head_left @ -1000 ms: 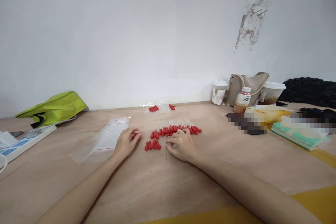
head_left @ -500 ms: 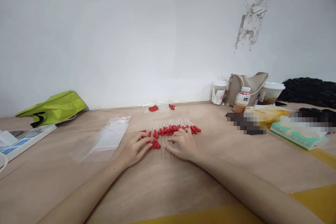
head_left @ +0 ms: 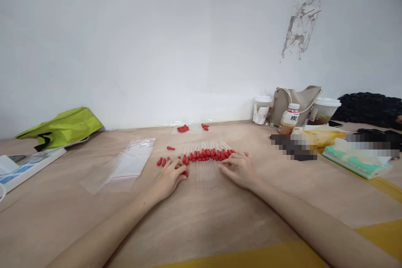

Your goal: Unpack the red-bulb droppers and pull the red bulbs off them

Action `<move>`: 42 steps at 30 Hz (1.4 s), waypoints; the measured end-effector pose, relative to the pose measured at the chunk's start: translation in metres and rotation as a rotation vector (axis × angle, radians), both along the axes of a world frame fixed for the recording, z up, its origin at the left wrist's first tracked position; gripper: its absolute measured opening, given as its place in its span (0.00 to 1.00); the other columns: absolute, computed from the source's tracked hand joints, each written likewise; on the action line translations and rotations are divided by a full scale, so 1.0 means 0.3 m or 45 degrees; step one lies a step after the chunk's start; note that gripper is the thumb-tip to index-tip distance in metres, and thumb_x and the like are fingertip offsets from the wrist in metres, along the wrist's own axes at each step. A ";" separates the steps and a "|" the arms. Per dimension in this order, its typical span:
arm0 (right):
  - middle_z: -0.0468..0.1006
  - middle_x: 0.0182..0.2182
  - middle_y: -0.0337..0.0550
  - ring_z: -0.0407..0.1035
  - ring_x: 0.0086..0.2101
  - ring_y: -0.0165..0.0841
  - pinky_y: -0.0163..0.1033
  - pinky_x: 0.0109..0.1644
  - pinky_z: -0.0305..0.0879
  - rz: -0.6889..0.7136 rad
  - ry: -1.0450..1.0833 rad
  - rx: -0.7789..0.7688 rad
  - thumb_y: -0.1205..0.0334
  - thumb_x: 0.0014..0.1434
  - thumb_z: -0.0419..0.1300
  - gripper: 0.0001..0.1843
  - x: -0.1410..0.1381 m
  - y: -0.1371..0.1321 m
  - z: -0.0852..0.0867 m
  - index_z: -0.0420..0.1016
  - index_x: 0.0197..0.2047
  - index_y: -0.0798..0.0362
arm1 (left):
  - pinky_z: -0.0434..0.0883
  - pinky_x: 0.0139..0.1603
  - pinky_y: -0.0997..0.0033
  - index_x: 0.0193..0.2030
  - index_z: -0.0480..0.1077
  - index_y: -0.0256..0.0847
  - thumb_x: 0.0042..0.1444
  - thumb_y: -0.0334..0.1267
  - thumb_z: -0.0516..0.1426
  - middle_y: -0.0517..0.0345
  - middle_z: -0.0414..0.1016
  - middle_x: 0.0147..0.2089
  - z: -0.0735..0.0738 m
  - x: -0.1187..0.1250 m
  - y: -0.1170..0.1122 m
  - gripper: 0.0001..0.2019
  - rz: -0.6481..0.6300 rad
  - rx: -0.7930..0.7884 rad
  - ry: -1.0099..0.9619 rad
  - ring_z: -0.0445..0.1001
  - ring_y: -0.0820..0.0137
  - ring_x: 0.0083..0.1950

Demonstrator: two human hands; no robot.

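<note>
Glass droppers with red rubber bulbs lie in a row on the brown-covered table, their thin clear tubes (head_left: 204,176) pointing both away from me and toward me. The red bulbs (head_left: 204,153) crowd together along the middle. My left hand (head_left: 168,180) rests at the left end of the row, fingers curved and apart, over loose red rubber bulbs (head_left: 163,161); one more bulb (head_left: 185,174) shows beside its fingertips. At the right end, my right hand (head_left: 243,171) is open, its fingertips touching or close to the last bulbs.
Clear plastic bags (head_left: 130,163) lie to the left. Small bags of red bulbs (head_left: 183,128) sit by the wall. A power strip (head_left: 34,167) and green bag (head_left: 63,127) are far left. Cups, a bottle (head_left: 289,119), a handbag (head_left: 298,96) and tissues (head_left: 356,159) stand right.
My right hand has moved right, from over the middle of the row to its end, uncovering the tubes. My left hand shifted slightly; loose bulbs now show to its left.
</note>
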State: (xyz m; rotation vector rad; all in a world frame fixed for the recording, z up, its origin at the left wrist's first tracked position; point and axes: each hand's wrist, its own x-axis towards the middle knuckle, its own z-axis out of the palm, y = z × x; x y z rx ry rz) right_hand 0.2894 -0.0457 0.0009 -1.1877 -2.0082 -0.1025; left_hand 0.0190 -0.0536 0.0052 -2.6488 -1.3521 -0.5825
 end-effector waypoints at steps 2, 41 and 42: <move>0.74 0.25 0.39 0.65 0.31 0.31 0.40 0.42 0.46 0.015 0.001 0.004 0.54 0.53 0.56 0.11 0.001 0.000 -0.005 0.76 0.29 0.48 | 0.64 0.41 0.65 0.33 0.67 0.41 0.57 0.34 0.49 0.55 0.65 0.41 -0.007 -0.006 0.002 0.07 -0.004 0.013 0.002 0.63 0.67 0.41; 0.72 0.23 0.38 0.64 0.30 0.29 0.42 0.44 0.48 0.063 -0.088 0.072 0.58 0.54 0.55 0.09 0.000 0.003 -0.038 0.75 0.27 0.49 | 0.63 0.42 0.61 0.18 0.67 0.41 0.49 0.45 0.53 0.54 0.70 0.34 0.034 -0.062 0.120 0.14 0.515 0.185 -0.205 0.67 0.61 0.41; 0.72 0.23 0.38 0.64 0.30 0.29 0.42 0.44 0.48 0.075 -0.091 0.074 0.58 0.54 0.55 0.09 0.001 0.004 -0.043 0.75 0.27 0.49 | 0.64 0.40 0.62 0.18 0.66 0.41 0.49 0.44 0.54 0.55 0.70 0.33 0.035 -0.066 0.109 0.14 0.542 0.198 -0.242 0.67 0.62 0.40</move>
